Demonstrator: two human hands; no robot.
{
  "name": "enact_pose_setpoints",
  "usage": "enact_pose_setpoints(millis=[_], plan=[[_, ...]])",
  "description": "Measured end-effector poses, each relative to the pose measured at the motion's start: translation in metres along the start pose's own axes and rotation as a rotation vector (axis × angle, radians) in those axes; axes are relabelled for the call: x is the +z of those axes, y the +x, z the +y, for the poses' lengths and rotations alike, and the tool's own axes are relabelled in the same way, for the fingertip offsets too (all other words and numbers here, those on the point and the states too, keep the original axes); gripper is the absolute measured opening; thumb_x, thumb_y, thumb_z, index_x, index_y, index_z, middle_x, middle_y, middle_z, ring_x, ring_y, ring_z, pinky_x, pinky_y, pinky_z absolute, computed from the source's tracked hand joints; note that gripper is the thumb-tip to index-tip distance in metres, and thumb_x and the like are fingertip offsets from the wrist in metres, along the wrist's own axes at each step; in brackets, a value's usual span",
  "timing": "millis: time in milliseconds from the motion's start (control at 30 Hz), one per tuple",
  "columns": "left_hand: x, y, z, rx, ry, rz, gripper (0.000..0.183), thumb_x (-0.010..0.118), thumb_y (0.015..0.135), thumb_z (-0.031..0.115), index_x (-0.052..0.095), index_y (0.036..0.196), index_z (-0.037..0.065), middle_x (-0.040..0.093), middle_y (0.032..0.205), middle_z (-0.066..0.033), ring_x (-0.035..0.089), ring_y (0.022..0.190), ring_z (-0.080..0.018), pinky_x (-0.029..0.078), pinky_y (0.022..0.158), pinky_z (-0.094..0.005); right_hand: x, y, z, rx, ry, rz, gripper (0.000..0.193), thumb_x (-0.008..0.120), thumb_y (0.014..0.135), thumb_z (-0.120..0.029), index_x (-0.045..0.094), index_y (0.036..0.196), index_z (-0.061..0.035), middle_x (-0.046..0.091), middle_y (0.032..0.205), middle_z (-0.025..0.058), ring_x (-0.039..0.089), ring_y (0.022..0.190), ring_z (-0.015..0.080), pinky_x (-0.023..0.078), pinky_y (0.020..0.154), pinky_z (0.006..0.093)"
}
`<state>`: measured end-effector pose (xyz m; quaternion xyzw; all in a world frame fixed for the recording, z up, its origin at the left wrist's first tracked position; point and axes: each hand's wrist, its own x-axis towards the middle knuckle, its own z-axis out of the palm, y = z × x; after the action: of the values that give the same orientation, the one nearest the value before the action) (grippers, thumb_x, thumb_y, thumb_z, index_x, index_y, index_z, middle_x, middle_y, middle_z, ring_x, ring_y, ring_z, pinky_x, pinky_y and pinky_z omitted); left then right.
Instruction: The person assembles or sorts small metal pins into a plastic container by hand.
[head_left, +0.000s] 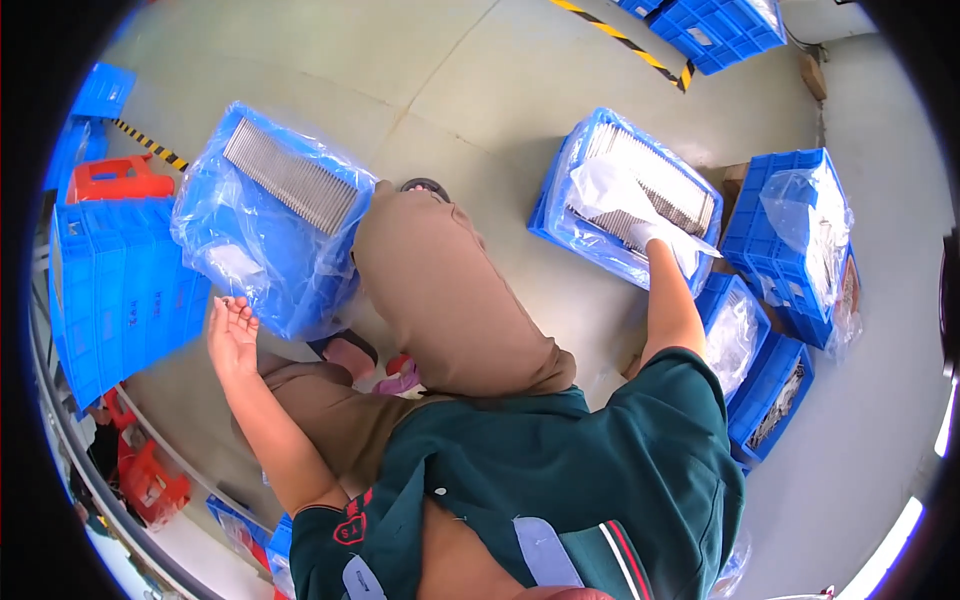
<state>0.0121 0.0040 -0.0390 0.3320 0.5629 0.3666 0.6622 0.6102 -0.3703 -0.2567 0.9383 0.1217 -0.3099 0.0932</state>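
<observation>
My bare left hand (234,338) is raised palm-up beside the near edge of the left blue crate (205,190); its fingers are loosely bent, with nothing seen in them. That crate has a clear plastic liner (290,290), and a row of thin grey metal pieces (290,175) packed side by side lies in it. To the right, my right hand (645,235), in a white covering, reaches into another lined blue crate (545,205). It grips a thin white sheet (605,185) spread over rows of similar metal pieces (680,205). Its fingertips are hard to make out.
Stacked blue crates (130,300) stand at the left, near a red plastic stool (120,180). More crates (785,240) with plastic and parts line the right wall. Yellow-black floor tape (620,38) runs at the back. My bent knees (450,300) are between the two crates.
</observation>
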Motion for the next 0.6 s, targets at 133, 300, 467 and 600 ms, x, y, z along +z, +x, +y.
enact_pose_setpoints(millis=[133, 300, 467, 600], plan=[[-0.003, 0.005, -0.006, -0.021, 0.036, 0.010, 0.020, 0.050, 0.087, 0.031, 0.050, 0.084, 0.011, 0.054, 0.080, -0.0014, 0.049, 0.072, -0.0113, 0.039, 0.063, -0.0245, 0.017, 0.028, -0.019, 0.019, -0.058, -0.149, 0.046, 0.046, 0.075, -0.036, 0.058, 0.106, -0.0039, 0.053, 0.114, 0.0183, 0.050, 0.108, 0.0300, 0.039, 0.090, 0.0335], [-0.007, -0.002, -0.004, -0.020, 0.052, 0.066, 0.020, 0.049, 0.088, 0.030, 0.050, 0.082, 0.011, 0.054, 0.077, -0.0017, 0.049, 0.069, -0.0113, 0.040, 0.061, -0.0247, 0.005, 0.024, -0.058, -0.032, -0.074, -0.110, 0.054, 0.050, 0.076, -0.038, 0.047, 0.121, -0.0080, 0.047, 0.123, 0.0152, 0.044, 0.114, 0.0280, 0.037, 0.092, 0.0327], [0.001, 0.001, -0.010, -0.048, 0.052, 0.052, 0.020, 0.048, 0.088, 0.030, 0.050, 0.082, 0.011, 0.053, 0.075, -0.0020, 0.049, 0.068, -0.0116, 0.040, 0.061, -0.0248, 0.014, 0.030, -0.051, -0.234, -0.349, 0.220, 0.050, 0.043, 0.083, -0.037, 0.042, 0.125, -0.0100, 0.039, 0.130, 0.0129, 0.038, 0.120, 0.0255, 0.034, 0.095, 0.0316], [-0.001, 0.001, -0.007, -0.064, 0.075, 0.046, 0.021, 0.047, 0.088, 0.030, 0.049, 0.081, 0.011, 0.052, 0.075, -0.0018, 0.049, 0.068, -0.0116, 0.040, 0.061, -0.0245, 0.007, 0.033, -0.052, -0.274, -0.204, 0.244, 0.044, 0.046, 0.080, -0.026, 0.046, 0.120, -0.0091, 0.044, 0.124, 0.0140, 0.042, 0.115, 0.0264, 0.036, 0.093, 0.0326]])
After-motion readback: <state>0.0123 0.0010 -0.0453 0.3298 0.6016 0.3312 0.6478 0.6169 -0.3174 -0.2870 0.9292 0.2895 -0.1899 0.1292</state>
